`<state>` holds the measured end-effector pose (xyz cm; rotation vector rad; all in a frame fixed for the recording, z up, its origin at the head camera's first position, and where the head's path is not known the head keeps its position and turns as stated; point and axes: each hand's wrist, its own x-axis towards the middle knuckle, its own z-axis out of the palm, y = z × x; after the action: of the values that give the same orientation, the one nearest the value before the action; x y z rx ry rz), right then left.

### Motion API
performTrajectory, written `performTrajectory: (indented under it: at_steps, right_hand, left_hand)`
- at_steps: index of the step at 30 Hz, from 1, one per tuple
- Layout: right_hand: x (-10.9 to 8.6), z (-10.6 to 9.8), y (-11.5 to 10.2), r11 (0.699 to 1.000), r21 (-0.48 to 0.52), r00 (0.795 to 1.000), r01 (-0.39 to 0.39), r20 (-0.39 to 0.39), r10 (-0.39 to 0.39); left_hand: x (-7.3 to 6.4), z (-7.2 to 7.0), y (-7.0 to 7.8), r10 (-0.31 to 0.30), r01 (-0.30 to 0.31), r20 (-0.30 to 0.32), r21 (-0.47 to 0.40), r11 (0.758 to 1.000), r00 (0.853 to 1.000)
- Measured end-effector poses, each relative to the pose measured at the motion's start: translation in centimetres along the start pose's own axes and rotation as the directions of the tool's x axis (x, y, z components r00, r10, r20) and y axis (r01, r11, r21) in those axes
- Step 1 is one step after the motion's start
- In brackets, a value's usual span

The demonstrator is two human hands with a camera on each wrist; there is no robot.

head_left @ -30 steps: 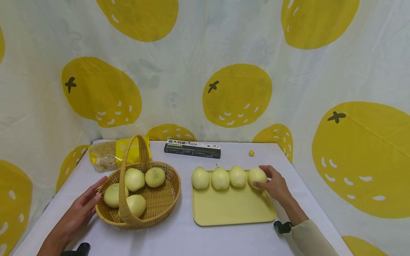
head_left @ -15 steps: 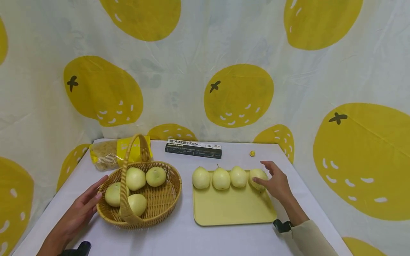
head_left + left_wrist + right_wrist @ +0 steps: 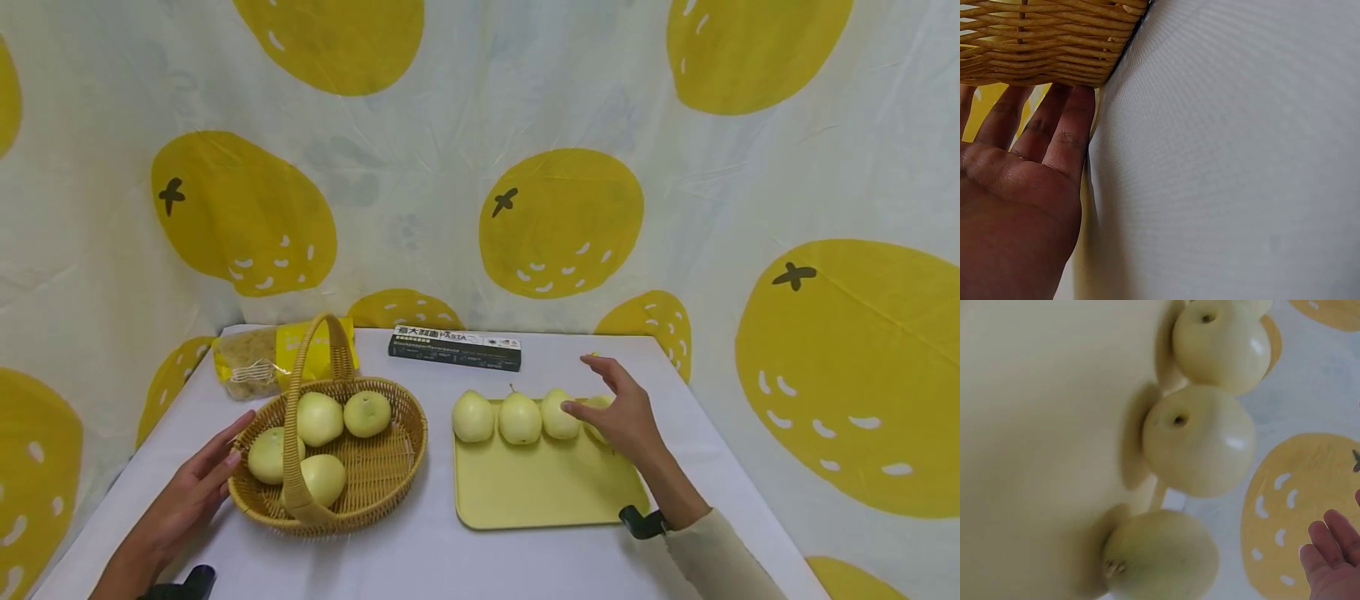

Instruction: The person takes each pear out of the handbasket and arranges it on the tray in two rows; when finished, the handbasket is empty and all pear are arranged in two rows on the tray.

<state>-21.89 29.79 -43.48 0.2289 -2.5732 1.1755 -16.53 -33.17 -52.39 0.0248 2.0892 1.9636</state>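
My left hand (image 3: 180, 500) rests its fingers against the left side of a wicker basket (image 3: 375, 492); in the left wrist view straight fingers (image 3: 1066, 134) meet the woven wall. Several pale yellow-green pears (image 3: 318, 419) lie in the basket under its arched handle. To the right, a yellow tray (image 3: 547, 492) carries a row of pears (image 3: 519, 419) along its far edge. My right hand (image 3: 626, 412) hovers over the right end of that row, thumb and fingers spread, holding nothing. It partly hides the rightmost pear (image 3: 597, 429). In the right wrist view, fingers (image 3: 1335, 544) are apart from the pears (image 3: 1200, 440).
A black and white pasta box (image 3: 453, 348) lies behind the tray. Behind the basket is a yellow bag of dry pasta (image 3: 255, 362). A small yellow object (image 3: 595, 354) is mostly hidden behind the right hand. A fruit-print curtain (image 3: 420, 208) encloses the white table.
My right hand has let go of the rightmost pear, opened, and moved up and left above the row. The left hand stays at the basket.
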Motion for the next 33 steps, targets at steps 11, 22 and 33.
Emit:
performTrajectory:
  at_steps: [11, 22, 33]
  right_hand:
    - [0.2, 2.0, -4.2, 0.991, 0.107, 0.996, 0.080, 0.038, -0.085]
    - [0.7, 5.3, -7.8, 0.963, 0.246, 0.988, 0.109, 0.081, -0.132]
    - [1.1, 9.2, -10.4, 0.931, 0.334, 0.972, 0.149, 0.122, -0.200]
  left_hand:
    - [0.1, -0.1, 0.1, 0.012, -0.012, 0.002, 0.032, 0.999, 1.000]
    - [0.1, -0.2, 0.0, 0.002, -0.002, 0.006, 0.025, 1.000, 1.000]
    - [0.1, -0.1, -0.1, 0.000, 0.000, 0.002, 0.004, 1.000, 1.000]
